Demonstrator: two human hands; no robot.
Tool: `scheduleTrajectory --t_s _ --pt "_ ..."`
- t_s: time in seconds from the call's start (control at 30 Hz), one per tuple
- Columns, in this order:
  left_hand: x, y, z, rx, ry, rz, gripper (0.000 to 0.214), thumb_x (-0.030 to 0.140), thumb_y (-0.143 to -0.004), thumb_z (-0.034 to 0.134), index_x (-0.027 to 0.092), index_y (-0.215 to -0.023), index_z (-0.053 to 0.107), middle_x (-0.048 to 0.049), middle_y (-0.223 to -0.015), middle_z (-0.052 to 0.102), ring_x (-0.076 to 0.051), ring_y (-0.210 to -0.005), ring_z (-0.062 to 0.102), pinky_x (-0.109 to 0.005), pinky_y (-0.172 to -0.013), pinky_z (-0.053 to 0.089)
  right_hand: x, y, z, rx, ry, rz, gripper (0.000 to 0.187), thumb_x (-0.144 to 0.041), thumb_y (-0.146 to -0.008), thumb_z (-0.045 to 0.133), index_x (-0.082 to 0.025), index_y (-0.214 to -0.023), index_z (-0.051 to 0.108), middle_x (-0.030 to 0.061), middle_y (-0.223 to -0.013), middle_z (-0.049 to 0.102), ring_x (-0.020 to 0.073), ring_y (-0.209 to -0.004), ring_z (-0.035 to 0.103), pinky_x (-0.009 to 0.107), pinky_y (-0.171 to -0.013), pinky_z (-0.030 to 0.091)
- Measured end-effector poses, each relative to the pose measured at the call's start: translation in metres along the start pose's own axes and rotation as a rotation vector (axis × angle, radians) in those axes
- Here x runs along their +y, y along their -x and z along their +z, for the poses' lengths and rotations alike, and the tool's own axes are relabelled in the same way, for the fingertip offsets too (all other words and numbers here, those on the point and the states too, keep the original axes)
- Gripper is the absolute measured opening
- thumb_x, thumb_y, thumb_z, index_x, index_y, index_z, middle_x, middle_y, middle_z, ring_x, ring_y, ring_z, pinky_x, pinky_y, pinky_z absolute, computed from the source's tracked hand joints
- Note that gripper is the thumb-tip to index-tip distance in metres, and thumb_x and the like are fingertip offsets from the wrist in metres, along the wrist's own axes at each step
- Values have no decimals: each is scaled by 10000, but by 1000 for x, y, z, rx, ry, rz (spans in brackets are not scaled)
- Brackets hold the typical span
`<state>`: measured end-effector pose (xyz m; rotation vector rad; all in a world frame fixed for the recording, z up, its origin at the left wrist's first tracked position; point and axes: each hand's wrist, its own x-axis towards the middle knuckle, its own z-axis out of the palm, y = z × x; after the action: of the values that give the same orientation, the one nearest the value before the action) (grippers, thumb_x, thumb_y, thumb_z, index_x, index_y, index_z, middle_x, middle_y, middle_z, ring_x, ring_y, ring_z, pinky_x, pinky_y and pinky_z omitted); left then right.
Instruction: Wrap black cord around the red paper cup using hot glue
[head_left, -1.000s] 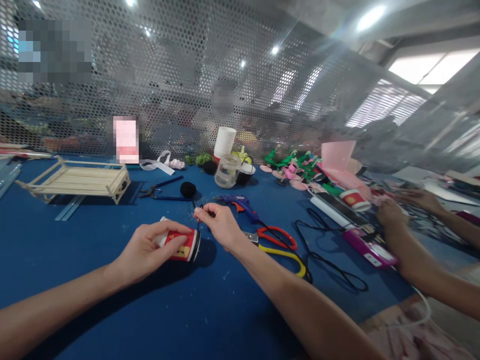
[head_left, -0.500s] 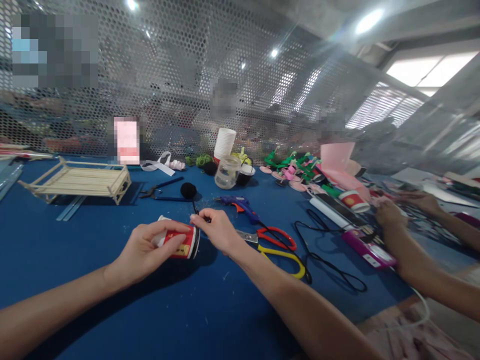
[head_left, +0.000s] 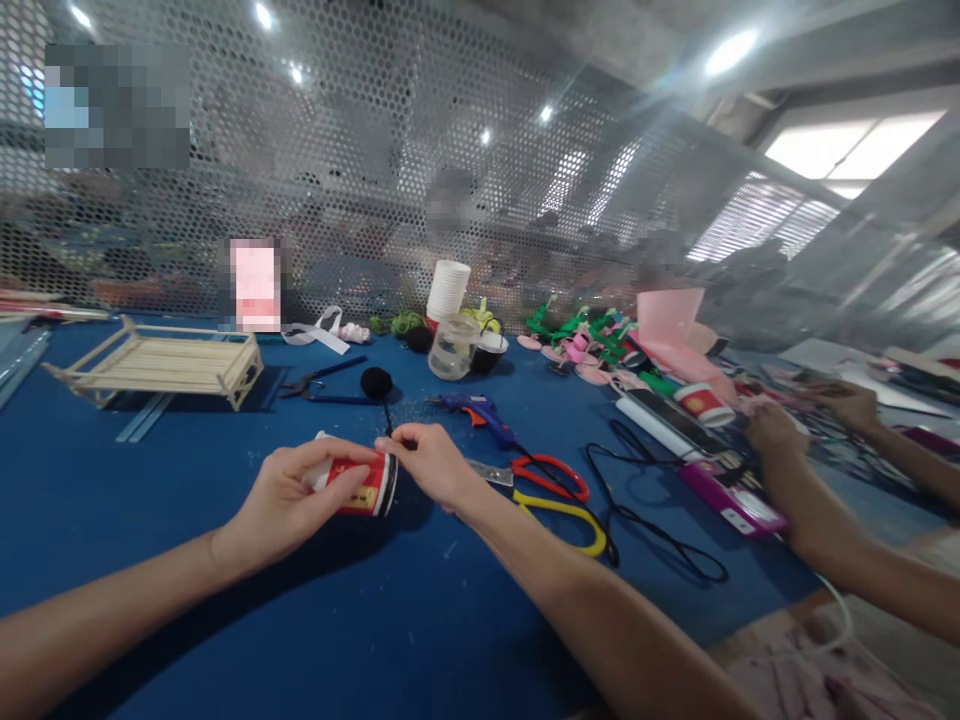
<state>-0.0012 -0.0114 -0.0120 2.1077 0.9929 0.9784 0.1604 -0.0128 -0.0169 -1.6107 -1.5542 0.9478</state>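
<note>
My left hand [head_left: 289, 497] is wrapped around a small red and white paper cup [head_left: 362, 485] lying on its side on the blue table [head_left: 315, 620]. My right hand [head_left: 429, 463] pinches a thin black thread [head_left: 388, 413] right at the cup's rim. The thread runs back to a black ball of yarn [head_left: 376, 381] farther away on the table.
A blue glue gun [head_left: 480, 411], red scissors [head_left: 551, 475] and yellow scissors [head_left: 566, 518] lie right of my hands, beside a black cord [head_left: 660, 535]. A wooden stick frame [head_left: 157, 362] stands at the left. Another person's hands [head_left: 776, 432] work at the right among craft scraps.
My right hand has moved down and left, bringing the thread closer to the cup's rim. The left hand keeps its hold on the cup.
</note>
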Motion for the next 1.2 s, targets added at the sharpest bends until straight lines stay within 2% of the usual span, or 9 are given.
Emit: scheduleTrajectory --t_s 0.17,0.37,0.47,0.53,0.63,0.73,0.87,1.1,1.2 --pt "2 0 -1 -8 13 -15 230 330 -713 514 156 -797 639 -38 -712 659 -129 -600 574 -196 -526 448 4 -3 2 1 -23 -16 257 -313 -710 506 -165 -504 465 -72 -404 323 56 -377 269 197 -382 221" --pt "2 -7 -5 48 74 -19 234 327 -723 503 164 -856 606 -43 -814 638 -140 -709 575 -217 -631 460 4 -5 -8 80 -38 -63 208 -336 -715 512 -143 -638 528 3 -574 531 95 -522 457 218 -495 339" --pt "-6 -14 -6 125 55 -107 281 357 -727 489 155 -908 560 -48 -840 617 -141 -705 567 -220 -606 461 0 2 -11 -26 -144 -144 303 -418 -762 421 -139 -697 520 27 -651 553 101 -572 483 222 -518 359" --pt "-10 -17 -7 136 69 -145 316 368 -739 464 151 -961 522 -50 -841 603 -137 -684 560 -230 -599 458 -1 6 -9 -122 -155 -175 265 -403 -731 482 -142 -709 520 15 -661 540 98 -587 475 221 -533 359" --pt "-13 -20 -7 68 53 -154 361 361 -744 451 148 -1035 468 -45 -838 590 -141 -696 551 -265 -648 451 1 9 -2 -173 -133 -189 184 -326 -677 568 -153 -680 505 -24 -607 488 81 -546 431 213 -526 344" --pt "-13 -20 -7 -34 36 -153 389 350 -755 422 152 -1090 423 -40 -845 587 -151 -726 550 -298 -697 439 6 7 3 -93 -153 -171 166 -296 -682 560 -157 -645 478 -36 -583 461 76 -525 408 212 -513 333" --pt "-12 -19 -6 -49 6 -122 349 332 -763 399 150 -1056 452 -46 -889 585 -146 -756 546 -285 -729 418 10 4 6 -52 -199 -95 199 -322 -656 581 -163 -677 462 -43 -562 452 78 -492 400 213 -476 318" --pt "-13 -25 -15 -108 -149 -159 478 434 -784 310 164 -1175 366 -2 -653 584 -149 -554 538 -250 -517 409 9 5 9 -73 -260 -111 183 -299 -666 559 -168 -605 447 -51 -534 445 69 -469 376 205 -457 290" --pt "-19 -35 -26 -87 -346 -205 493 429 -817 174 132 -1098 450 -37 -621 607 -176 -540 564 -266 -493 404 9 4 8 -16 -264 -89 186 -288 -656 561 -168 -583 439 -51 -524 448 71 -468 381 207 -458 289"
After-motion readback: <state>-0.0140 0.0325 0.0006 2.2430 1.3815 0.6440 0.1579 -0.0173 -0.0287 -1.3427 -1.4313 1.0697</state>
